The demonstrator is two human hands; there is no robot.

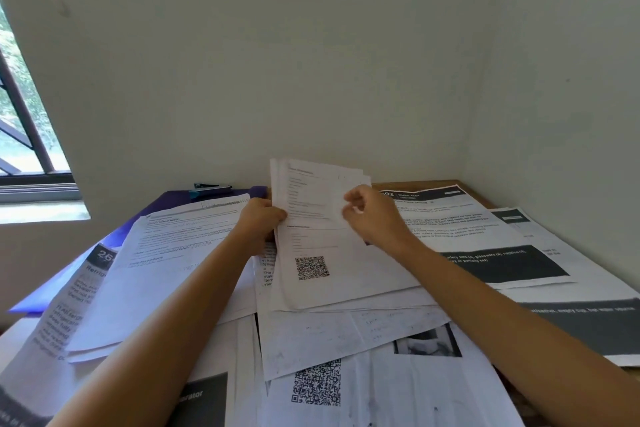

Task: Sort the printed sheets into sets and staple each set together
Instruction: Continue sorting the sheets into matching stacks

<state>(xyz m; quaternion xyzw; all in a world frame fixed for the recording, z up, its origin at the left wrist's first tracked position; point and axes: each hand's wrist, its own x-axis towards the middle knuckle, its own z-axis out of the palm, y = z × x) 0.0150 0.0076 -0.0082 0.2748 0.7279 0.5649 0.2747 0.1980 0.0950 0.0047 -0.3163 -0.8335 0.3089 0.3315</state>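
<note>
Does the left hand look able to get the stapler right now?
Probably not yet: the left hand grips the raised sheets; the stapler lies uncovered farther back, so letting go should free the way.

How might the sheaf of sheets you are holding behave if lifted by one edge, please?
Probably floppy: the sheaf is thin paper, its lower end resting on the pile. Its top edges fan unevenly between left hand and right hand, so sheets may slide apart. Likely light.

left sheet (81,291): "26", "Refrig" | bottom sheet (204,399): "erator" | right sheet (467,218): "92"
</note>
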